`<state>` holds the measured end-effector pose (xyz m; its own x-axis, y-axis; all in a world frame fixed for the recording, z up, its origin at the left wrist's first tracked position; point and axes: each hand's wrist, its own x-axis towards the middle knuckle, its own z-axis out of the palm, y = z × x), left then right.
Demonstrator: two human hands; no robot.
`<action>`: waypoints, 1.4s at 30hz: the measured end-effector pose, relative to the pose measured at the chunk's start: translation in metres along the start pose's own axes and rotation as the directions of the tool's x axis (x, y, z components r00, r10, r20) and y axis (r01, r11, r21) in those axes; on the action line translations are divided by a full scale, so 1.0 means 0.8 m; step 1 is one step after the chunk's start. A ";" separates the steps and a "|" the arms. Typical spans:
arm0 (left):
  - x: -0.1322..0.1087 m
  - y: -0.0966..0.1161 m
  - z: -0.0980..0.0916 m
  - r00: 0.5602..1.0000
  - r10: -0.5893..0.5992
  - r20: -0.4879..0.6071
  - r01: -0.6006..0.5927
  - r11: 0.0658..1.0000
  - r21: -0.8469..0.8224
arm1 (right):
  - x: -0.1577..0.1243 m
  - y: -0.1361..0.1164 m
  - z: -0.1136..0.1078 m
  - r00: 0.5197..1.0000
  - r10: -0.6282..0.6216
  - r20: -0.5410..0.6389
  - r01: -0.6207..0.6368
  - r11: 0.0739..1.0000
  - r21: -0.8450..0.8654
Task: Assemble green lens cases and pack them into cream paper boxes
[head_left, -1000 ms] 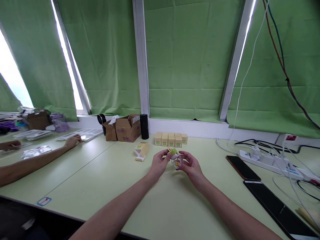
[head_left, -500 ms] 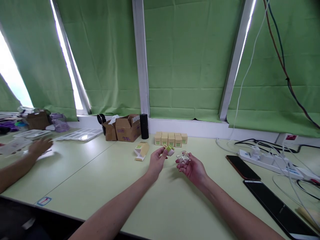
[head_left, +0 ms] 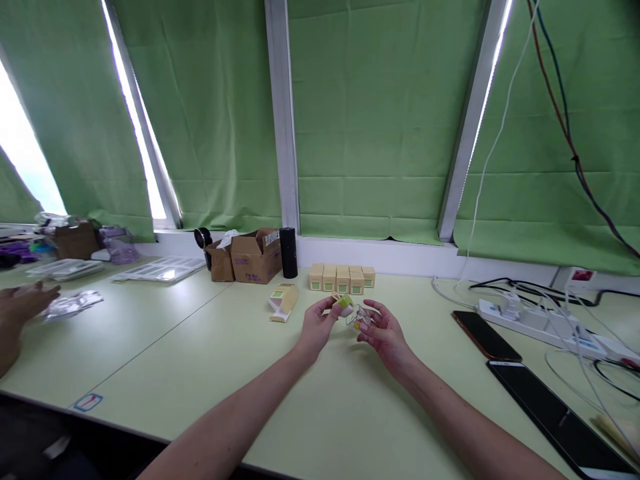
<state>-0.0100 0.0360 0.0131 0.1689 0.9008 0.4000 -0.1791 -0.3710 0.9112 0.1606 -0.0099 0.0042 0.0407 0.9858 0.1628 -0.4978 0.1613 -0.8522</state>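
Observation:
Above the table, my left hand (head_left: 316, 327) pinches a small green-and-white piece (head_left: 345, 305) that has a pale cord loop by it. Close against it is a small clear, shiny piece (head_left: 359, 317) with a touch of yellow low on it, held in the fingers of my right hand (head_left: 387, 337). I cannot make out exactly what kind either piece is, nor whether the two are joined. An opened small cardboard box (head_left: 283, 301) lies on its side left of my hands. Behind them stand several small kraft boxes (head_left: 343, 279) with green labels.
Larger cardboard boxes (head_left: 256, 257) and a black cylinder (head_left: 288, 253) stand at the back. To the right lie two phone-like devices (head_left: 486, 335), a power strip (head_left: 537, 323) and tangled cables. Another person's hand (head_left: 25, 303) is at far left, near clear plastic bags (head_left: 73, 304) and white trays (head_left: 163, 269).
My right hand has brought the clear piece left, up against the green-and-white piece, and its fingers have shifted. The other person's hand has moved left, uncovering plastic bags.

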 end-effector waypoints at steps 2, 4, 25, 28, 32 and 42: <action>-0.003 0.001 0.001 1.000 0.002 0.016 -0.002 1.000 0.003 | 0.000 0.001 -0.001 1.000 0.007 0.014 -0.007 1.000 -0.003; -0.005 0.002 0.002 1.000 0.012 0.029 -0.012 1.000 0.019 | 0.000 0.002 -0.002 0.999 0.015 0.036 -0.015 1.000 -0.009; -0.009 -0.003 0.002 0.993 0.060 0.099 -0.077 0.980 0.182 | -0.004 0.002 0.001 0.998 -0.004 0.061 0.007 0.999 -0.035; -0.010 -0.003 0.003 0.993 0.049 0.103 -0.068 0.981 0.181 | -0.004 0.002 0.002 0.999 -0.010 0.048 0.012 0.999 -0.035; -0.010 -0.001 0.003 0.995 0.041 0.094 -0.058 0.981 0.187 | -0.005 0.001 0.003 0.999 -0.010 0.041 0.012 0.999 -0.035; -0.014 0.002 -0.001 0.985 0.099 0.143 -0.119 0.983 0.140 | -0.007 -0.002 0.007 0.998 -0.021 0.055 0.020 1.000 0.011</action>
<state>-0.0126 0.0253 0.0098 0.2870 0.8183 0.4981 -0.0606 -0.5034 0.8619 0.1563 -0.0162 0.0072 0.0032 0.9782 0.2079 -0.5060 0.1808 -0.8434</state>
